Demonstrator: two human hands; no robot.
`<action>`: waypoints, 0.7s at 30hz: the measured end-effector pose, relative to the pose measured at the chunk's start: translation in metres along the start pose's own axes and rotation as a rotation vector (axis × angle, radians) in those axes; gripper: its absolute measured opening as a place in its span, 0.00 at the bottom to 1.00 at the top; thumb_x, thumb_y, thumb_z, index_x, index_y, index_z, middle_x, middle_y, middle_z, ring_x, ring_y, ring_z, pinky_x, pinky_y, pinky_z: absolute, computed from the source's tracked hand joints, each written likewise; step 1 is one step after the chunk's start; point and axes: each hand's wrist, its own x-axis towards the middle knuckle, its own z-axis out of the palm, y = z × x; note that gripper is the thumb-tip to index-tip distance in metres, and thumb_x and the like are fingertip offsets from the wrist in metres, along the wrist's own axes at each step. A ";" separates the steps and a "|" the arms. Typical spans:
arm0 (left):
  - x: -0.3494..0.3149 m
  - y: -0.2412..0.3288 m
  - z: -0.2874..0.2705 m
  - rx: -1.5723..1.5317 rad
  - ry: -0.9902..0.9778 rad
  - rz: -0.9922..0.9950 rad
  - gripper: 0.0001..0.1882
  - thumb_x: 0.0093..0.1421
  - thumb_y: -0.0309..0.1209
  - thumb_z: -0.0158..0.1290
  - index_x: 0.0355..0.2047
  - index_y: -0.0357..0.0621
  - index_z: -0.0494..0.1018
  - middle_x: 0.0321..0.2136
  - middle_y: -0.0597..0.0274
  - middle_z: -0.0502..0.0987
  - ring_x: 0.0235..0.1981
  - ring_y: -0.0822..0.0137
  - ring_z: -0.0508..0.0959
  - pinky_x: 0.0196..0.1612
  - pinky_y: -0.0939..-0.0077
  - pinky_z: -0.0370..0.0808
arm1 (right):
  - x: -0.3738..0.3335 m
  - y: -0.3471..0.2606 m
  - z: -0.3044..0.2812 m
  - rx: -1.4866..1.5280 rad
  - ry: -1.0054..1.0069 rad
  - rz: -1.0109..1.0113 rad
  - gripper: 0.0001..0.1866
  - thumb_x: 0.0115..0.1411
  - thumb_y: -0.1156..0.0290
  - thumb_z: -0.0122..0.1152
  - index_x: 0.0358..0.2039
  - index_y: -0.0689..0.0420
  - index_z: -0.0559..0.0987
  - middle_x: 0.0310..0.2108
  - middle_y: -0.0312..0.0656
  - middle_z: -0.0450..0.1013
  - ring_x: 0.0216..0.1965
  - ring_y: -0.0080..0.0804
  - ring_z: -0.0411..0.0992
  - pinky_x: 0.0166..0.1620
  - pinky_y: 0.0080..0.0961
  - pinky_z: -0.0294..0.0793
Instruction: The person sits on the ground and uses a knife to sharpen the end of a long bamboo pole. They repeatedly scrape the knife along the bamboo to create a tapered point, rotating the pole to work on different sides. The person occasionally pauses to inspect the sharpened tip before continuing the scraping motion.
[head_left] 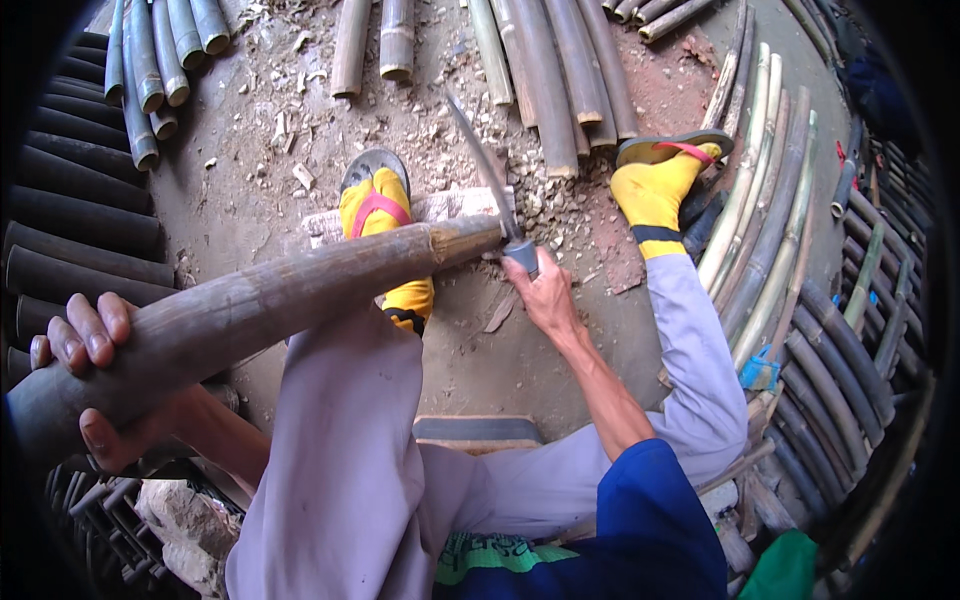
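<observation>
A thick dark bamboo pole [270, 290] slants across my raised leg, from the lower left up to the middle. Around its near end my left hand [100, 370] is closed, fingers over the top and thumb below. The far end of the pole is scraped to paler wood [465, 238]. Closed on a grey handle, my right hand [545, 292] holds a long-bladed knife [483, 165] beside that end. Its blade points up and to the left, close to the pole's tip; whether they touch I cannot tell.
Dark bamboo poles [80, 210] line the left side, and more poles [560, 80] lie ahead. Long poles [770, 220] curve along the right. Wood chips [550, 190] litter the ground between my yellow-socked feet [655, 190]. A stone block [185, 520] sits at lower left.
</observation>
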 end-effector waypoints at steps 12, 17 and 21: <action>0.003 -0.006 0.015 0.230 0.359 -0.066 0.29 0.43 0.36 0.55 0.44 0.38 0.59 0.34 0.57 0.61 0.37 0.64 0.65 0.48 0.66 0.61 | -0.001 0.003 -0.002 -0.001 -0.023 0.001 0.26 0.58 0.49 0.56 0.37 0.64 0.70 0.20 0.49 0.74 0.23 0.41 0.76 0.26 0.34 0.74; -0.003 0.003 -0.006 0.195 0.234 -0.043 0.24 0.48 0.37 0.52 0.42 0.37 0.60 0.32 0.56 0.62 0.36 0.65 0.65 0.46 0.65 0.62 | -0.013 0.000 0.007 0.056 0.161 -0.302 0.26 0.58 0.48 0.56 0.39 0.62 0.70 0.21 0.44 0.74 0.22 0.33 0.75 0.26 0.31 0.74; -0.004 0.000 -0.002 0.180 0.302 -0.047 0.23 0.48 0.36 0.52 0.41 0.37 0.60 0.32 0.56 0.62 0.35 0.64 0.65 0.46 0.64 0.62 | 0.000 0.028 0.015 -0.013 -0.056 -0.084 0.25 0.58 0.48 0.56 0.36 0.62 0.71 0.18 0.41 0.72 0.20 0.28 0.73 0.23 0.30 0.71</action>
